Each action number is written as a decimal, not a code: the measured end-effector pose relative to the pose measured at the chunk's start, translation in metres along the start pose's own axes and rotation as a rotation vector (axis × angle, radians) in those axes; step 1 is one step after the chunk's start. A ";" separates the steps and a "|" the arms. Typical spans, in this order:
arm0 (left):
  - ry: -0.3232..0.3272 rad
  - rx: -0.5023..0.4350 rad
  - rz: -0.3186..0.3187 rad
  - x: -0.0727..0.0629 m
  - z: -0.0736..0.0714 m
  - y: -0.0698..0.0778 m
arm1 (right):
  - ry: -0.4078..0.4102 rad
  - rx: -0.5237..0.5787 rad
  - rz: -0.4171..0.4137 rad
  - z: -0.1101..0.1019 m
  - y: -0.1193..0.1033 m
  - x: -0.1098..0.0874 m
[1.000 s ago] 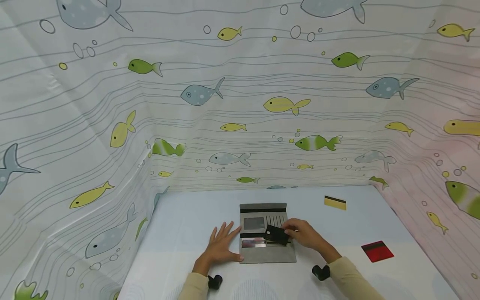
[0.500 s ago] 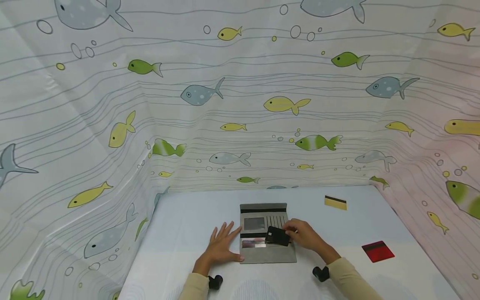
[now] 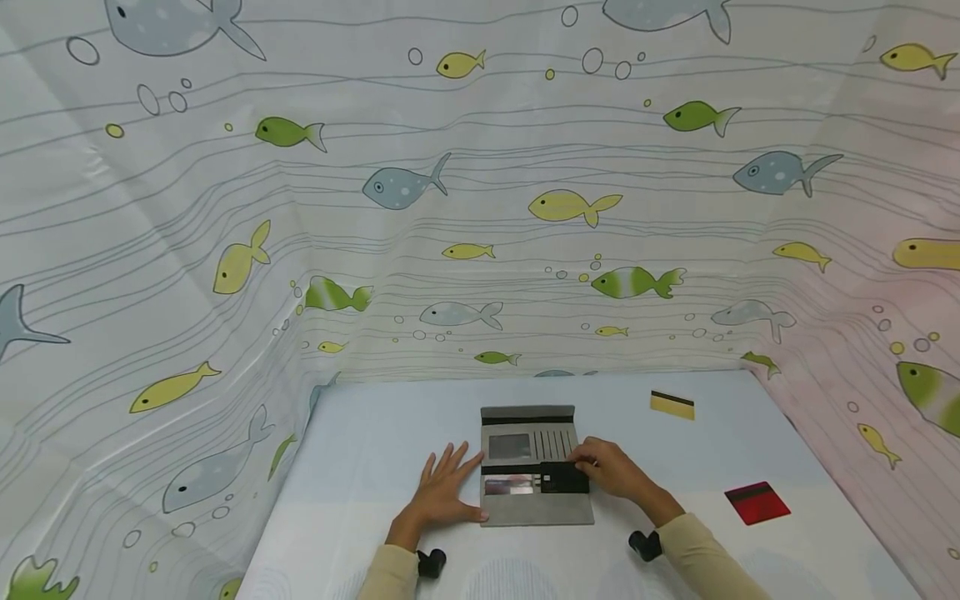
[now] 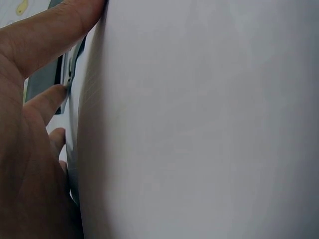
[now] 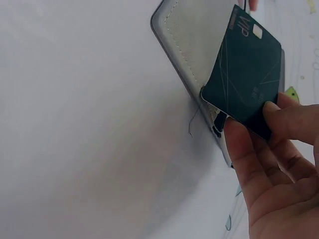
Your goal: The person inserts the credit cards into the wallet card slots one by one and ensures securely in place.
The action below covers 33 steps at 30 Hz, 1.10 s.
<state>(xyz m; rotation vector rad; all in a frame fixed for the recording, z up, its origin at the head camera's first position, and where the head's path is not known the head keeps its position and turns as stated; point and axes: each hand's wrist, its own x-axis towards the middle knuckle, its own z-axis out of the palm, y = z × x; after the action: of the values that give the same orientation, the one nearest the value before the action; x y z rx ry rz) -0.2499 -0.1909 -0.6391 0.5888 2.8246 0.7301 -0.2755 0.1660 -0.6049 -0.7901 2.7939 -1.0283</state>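
A grey wallet [image 3: 536, 510] lies unfolded on the table, with a window pocket and card slots on its upper half. My right hand [image 3: 617, 468] pinches a black card [image 3: 564, 478] by its right end between thumb and fingers, over the wallet's lower right part. In the right wrist view that card [image 5: 249, 69] shows "VIP" lettering and a chip, and its lower corner meets the wallet's edge. My left hand [image 3: 442, 492] is spread flat, its thumb and a fingertip touching the wallet's left edge. Printed paper or a card [image 3: 510, 484] shows in the lower left pocket.
A gold card [image 3: 672, 405] with a dark stripe lies at the back right of the white table [image 3: 375, 425]. Nearer, on the right, lies a red card [image 3: 757, 503]. A fish-patterned curtain [image 3: 525, 242] surrounds the table at the back and sides.
The black card has turned from tilted to nearly level with the wallet's rows and shifted slightly right, my right hand with it. My left hand has stayed in place.
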 end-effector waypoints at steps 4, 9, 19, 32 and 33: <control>0.004 -0.001 0.004 0.001 0.000 0.001 | 0.028 -0.007 -0.009 0.003 0.002 0.001; 0.003 0.005 0.006 0.000 -0.001 0.002 | 0.011 -0.006 0.013 0.006 0.001 0.004; -0.002 0.002 0.005 0.002 0.000 0.000 | -0.062 0.005 -0.008 0.002 0.004 0.009; -0.007 -0.005 -0.007 0.001 0.000 0.001 | -0.073 0.036 0.032 0.005 0.003 0.007; -0.006 -0.009 -0.006 0.001 0.000 0.001 | -0.077 0.037 0.037 0.005 0.003 0.007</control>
<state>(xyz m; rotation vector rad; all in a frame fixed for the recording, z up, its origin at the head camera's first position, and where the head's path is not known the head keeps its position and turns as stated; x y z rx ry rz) -0.2507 -0.1900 -0.6387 0.5793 2.8149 0.7376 -0.2818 0.1617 -0.6104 -0.7548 2.7064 -1.0174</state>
